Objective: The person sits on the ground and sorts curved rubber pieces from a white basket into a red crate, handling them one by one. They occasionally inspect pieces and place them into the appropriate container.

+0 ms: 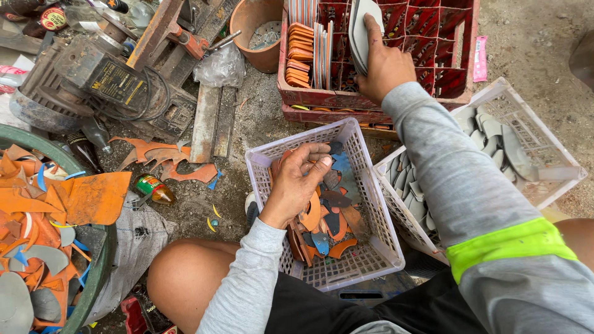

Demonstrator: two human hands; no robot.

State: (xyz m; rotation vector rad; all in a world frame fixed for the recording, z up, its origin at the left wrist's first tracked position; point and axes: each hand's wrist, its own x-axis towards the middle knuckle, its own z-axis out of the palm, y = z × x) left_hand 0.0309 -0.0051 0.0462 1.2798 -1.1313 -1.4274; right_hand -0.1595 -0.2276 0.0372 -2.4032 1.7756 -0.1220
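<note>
My left hand (296,180) reaches into a white plastic basket (366,185) in front of me, fingers curled on brown and orange rubber cut-outs (322,218) lying in it. My right hand (382,65) is stretched forward over a red crate (433,37), gripping a stack of grey sole-shaped pieces (361,28) held upright inside the crate. Orange pieces (299,54) stand packed on edge at the crate's left side, with striped pieces beside them.
A second white basket (532,145) at right holds grey cut-outs. A green tub (93,272) at left is full of orange scraps. A machine with cables (93,74), metal bars, a brown pot (257,31) and a small can (151,187) lie on the dirt floor.
</note>
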